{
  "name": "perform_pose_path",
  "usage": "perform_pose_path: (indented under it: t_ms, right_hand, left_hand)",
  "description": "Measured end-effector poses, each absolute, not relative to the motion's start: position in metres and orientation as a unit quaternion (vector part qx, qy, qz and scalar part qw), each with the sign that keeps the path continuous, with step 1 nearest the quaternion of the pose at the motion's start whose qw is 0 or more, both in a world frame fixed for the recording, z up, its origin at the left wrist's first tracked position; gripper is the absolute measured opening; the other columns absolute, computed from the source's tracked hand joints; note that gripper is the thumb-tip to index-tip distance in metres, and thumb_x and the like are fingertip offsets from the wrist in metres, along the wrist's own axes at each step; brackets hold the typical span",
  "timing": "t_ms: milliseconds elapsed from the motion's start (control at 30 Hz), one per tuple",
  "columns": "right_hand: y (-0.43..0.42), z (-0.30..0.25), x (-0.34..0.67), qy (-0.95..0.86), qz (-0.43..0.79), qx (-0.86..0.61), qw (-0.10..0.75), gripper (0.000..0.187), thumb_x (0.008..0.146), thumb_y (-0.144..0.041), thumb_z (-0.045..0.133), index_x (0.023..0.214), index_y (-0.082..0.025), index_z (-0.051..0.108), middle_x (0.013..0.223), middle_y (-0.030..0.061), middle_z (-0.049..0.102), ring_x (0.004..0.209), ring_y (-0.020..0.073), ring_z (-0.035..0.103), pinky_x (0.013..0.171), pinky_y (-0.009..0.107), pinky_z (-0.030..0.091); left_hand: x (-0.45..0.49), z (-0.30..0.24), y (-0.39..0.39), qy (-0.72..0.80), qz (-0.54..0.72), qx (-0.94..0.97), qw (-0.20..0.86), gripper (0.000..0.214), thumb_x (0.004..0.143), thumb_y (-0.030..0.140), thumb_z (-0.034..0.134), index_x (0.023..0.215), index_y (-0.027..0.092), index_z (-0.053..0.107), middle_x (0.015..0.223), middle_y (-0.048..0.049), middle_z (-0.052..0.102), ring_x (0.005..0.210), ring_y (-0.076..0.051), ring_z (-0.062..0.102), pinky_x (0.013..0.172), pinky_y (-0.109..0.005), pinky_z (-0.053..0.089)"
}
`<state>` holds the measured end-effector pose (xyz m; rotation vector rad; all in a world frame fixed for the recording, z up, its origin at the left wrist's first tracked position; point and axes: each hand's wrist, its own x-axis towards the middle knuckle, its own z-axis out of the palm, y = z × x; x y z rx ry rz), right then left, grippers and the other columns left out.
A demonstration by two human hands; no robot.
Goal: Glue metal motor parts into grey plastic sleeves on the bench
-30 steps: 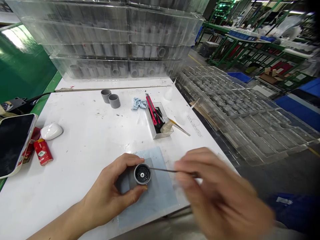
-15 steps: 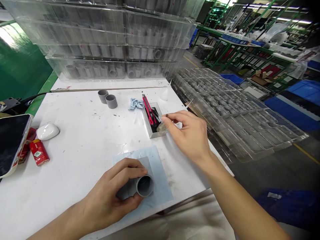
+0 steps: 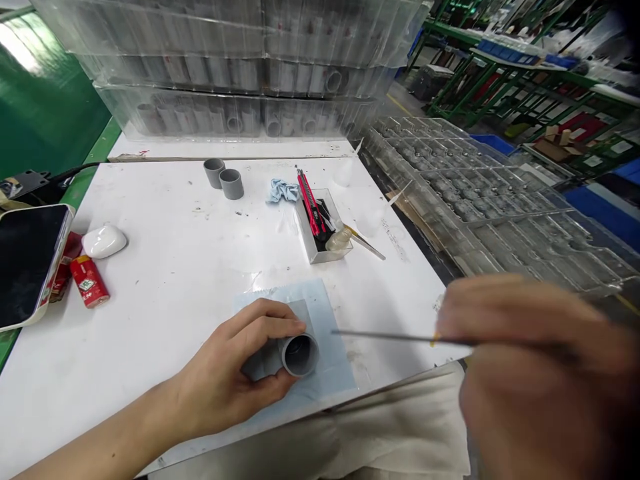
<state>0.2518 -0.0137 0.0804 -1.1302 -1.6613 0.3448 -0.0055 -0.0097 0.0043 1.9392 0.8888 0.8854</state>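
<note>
My left hand [image 3: 235,373] is wrapped round a short grey plastic tube [image 3: 299,353], holding it on its side over a pale blue mat [image 3: 325,320], open end facing right. My right hand [image 3: 530,360], blurred by motion at the lower right, pinches a thin dark rod [image 3: 385,337] whose tip points left toward the tube's mouth, a short gap away.
On the white table [image 3: 175,267] stand two grey tubes [image 3: 225,179], a blue cloth [image 3: 281,191], a clear box [image 3: 320,230] with a red knife, a phone [image 3: 27,263], a white case [image 3: 104,240] and a red lighter [image 3: 89,290]. Clear trays are stacked behind [image 3: 225,67] and spread to the right [image 3: 480,200].
My right hand came back from the clear box to the lower right with the thin rod. The left hand kept hold of the grey tube.
</note>
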Motion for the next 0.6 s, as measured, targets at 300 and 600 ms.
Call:
perform_pose_path:
  t_ms: [300,600]
  right_hand:
    - [-0.016,0.061,0.220,-0.733,0.249,-0.425,0.470,0.021,0.091,-0.007,0.072,0.104,-0.022,0.078,0.088,0.0012,0.076,0.082,0.0144,0.073,0.072,0.026,0.064]
    - [-0.013,0.050,0.219,-0.739,0.271,-0.422,0.450,0.016,0.093,-0.009,0.073,0.104,-0.020,0.078,0.092,0.0014,0.077,0.088,0.0136,0.072,0.076,0.025,0.062]
  left_hand:
    - [-0.006,0.004,-0.009,0.342,0.347,0.771,0.411,0.053,0.095,0.005,0.069,0.139,0.032,0.056,0.128,-0.0036,0.062,0.115,-0.017,0.066,0.097,-0.029,0.057]
    - [-0.006,0.002,-0.009,0.320,0.337,0.781,0.417,0.057,0.098,0.005,0.067,0.146,0.033,0.054,0.135,-0.0037,0.060,0.122,-0.018,0.064,0.103,-0.028,0.056]
